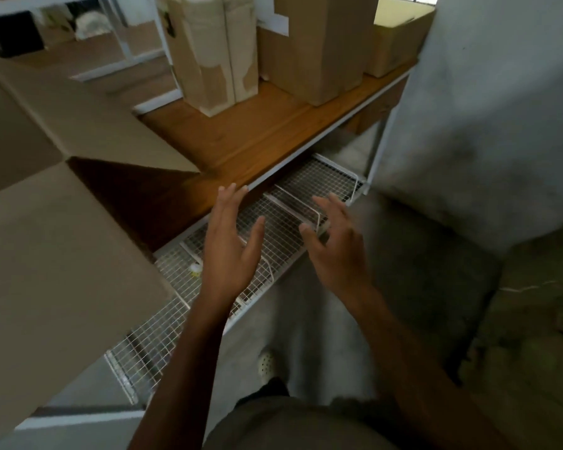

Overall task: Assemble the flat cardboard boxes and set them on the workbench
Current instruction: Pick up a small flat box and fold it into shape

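1. One open-flapped cardboard box [62,222] sits on the workbench [257,138], at its left end; at least three closed boxes [322,50] stand along its far side.
2. A white label [280,14] among them is unreadable.
3. The left hand [231,241] and right hand [335,248], both spread wide and empty, hover at the workbench's front edge.

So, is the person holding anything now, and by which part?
Nothing is held. The left hand and the right hand are both open, fingers spread, above the wire shelf.
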`<state>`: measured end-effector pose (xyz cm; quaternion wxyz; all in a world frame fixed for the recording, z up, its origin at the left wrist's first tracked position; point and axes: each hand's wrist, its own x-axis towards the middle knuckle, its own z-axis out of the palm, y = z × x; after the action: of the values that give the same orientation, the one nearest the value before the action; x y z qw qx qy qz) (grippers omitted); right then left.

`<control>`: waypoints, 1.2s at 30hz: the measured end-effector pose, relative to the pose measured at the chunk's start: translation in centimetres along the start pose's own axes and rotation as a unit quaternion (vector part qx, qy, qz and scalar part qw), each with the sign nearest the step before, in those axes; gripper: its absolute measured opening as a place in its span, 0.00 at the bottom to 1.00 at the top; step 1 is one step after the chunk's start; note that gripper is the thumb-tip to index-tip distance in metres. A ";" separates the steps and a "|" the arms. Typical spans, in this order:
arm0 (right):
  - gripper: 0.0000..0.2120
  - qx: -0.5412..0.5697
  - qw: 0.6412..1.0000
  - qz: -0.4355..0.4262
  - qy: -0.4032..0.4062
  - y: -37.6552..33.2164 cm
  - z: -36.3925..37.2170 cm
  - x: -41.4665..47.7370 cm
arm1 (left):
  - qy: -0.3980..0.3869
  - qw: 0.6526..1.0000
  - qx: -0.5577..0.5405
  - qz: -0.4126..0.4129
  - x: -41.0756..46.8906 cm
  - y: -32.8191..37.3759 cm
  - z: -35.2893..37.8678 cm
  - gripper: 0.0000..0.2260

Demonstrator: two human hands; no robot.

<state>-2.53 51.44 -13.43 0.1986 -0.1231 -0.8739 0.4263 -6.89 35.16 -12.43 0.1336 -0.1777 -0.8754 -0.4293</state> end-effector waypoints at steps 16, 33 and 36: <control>0.26 0.024 0.998 -0.005 -0.061 2.7 5.2 24.8 | 0.078 0.978 -0.098 -0.165 19.2 -6.5 6.3 0.24; 0.25 0.126 0.959 -0.121 -0.223 6.6 5.3 46.1 | 0.194 0.956 0.121 -0.185 35.4 -3.4 16.4 0.23; 0.25 0.144 0.955 -0.119 -0.228 6.3 6.3 48.7 | 0.194 0.954 0.139 -0.181 37.4 -4.1 16.7 0.23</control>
<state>-48.44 69.63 -10.16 0.0591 0.1124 -0.8334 0.5379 -43.73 53.51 -10.80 0.2443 0.0906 -0.9012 -0.3465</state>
